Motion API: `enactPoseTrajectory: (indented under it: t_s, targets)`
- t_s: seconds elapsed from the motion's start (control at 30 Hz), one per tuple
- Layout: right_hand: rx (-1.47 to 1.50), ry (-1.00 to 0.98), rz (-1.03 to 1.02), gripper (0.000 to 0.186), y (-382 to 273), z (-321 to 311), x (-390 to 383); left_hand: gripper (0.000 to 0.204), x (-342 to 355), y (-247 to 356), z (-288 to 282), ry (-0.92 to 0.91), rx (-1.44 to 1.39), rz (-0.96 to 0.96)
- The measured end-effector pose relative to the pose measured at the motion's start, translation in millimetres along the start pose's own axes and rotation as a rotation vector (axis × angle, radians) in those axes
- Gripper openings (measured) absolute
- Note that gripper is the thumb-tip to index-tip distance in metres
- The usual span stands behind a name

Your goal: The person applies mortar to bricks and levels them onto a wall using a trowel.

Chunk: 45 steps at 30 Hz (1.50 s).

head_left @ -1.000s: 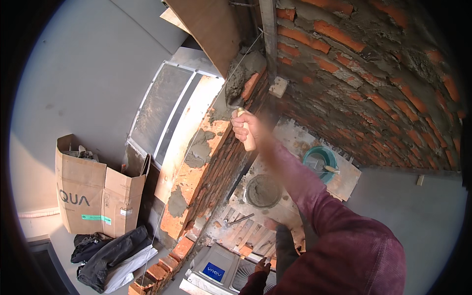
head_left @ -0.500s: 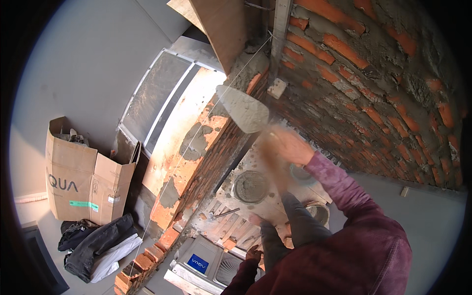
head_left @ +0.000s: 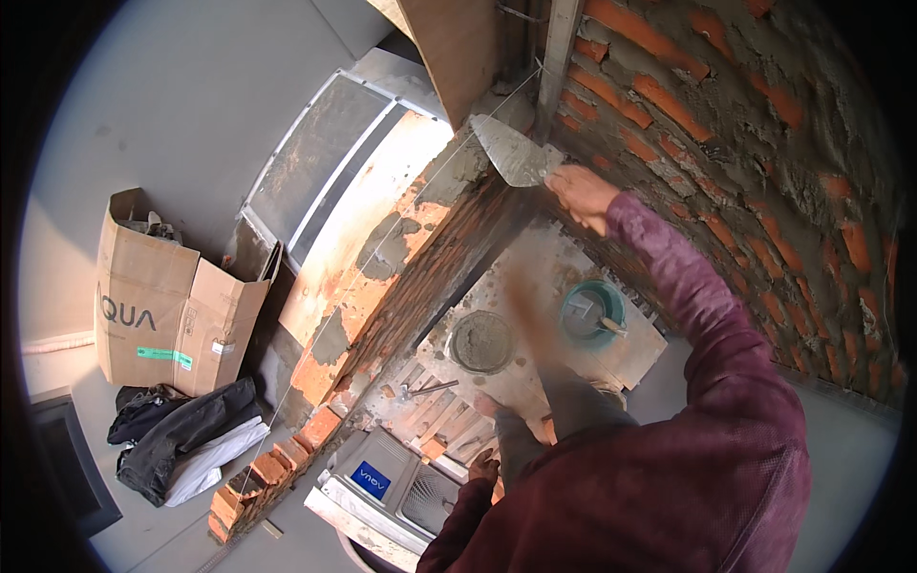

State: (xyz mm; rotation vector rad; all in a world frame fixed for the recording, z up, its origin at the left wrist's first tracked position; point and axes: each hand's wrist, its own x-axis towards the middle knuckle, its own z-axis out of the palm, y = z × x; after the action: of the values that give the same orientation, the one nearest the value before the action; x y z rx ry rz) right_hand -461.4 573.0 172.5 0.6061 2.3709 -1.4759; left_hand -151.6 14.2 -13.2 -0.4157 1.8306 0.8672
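Note:
My right hand point(head_left: 583, 198) is closed round the handle of a pointed trowel point(head_left: 511, 153). Its metal blade is over the far end of a low brick wall point(head_left: 420, 272), close to a stretched white string point(head_left: 382, 244). Wet mortar point(head_left: 461, 175) covers the wall top beside the blade, and separate mortar patches point(head_left: 386, 246) lie nearer me. Low by my leg hangs my left hand point(head_left: 484, 466), beside a grey plastic appliance part point(head_left: 396, 477). Its fingers are small and partly hidden, so I cannot tell whether it grips anything.
A tall wall of brick and rough mortar point(head_left: 726, 162) rises on the right. On the floor are a round tub of mortar point(head_left: 481, 342) and a teal bucket point(head_left: 616, 296). A cardboard box point(head_left: 177, 306) and dark clothes point(head_left: 186, 439) lie left of the low wall, whose stepped bricks point(head_left: 270, 468) come nearest.
My right hand has carried the trowel farther away, toward the corner, and tilted its blade. More mortar shows on the wall's far end. The teal bucket has come out from behind my arm.

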Motion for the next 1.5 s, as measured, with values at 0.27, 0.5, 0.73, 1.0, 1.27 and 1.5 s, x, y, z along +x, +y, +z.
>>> enactPoseTrajectory:
  t_s: [0.27, 0.5, 0.73, 1.0, 1.27, 1.5]
  targets:
    - [1.266, 0.164, 0.044, 0.028, 30, 210, 13, 0.042, -7, -16, 10, 0.049, 0.077, 0.212]
    - [-0.094, 0.392, -0.312, 0.036, 75, 202, -10, 0.04, -1, -51, -11, 0.076, 0.049, 0.151]
    - [-0.55, 0.277, -0.124, 0.037, -11, -4, -5, 0.042, 4, 1, -13, 0.085, -0.003, 0.133]
    - [0.407, -0.099, 0.4, 0.029, -11, -25, 37, 0.043, 5, 41, -1, 0.124, -0.061, 0.247]
    - [0.379, -0.163, 0.314, 0.023, -17, 37, 16, 0.043, 3, 31, 1, 0.131, -0.067, 0.097]
    - [-0.578, -0.015, -0.108, 0.037, -4, 22, 3, 0.044, 11, 63, -14, 0.173, 0.045, 0.287]
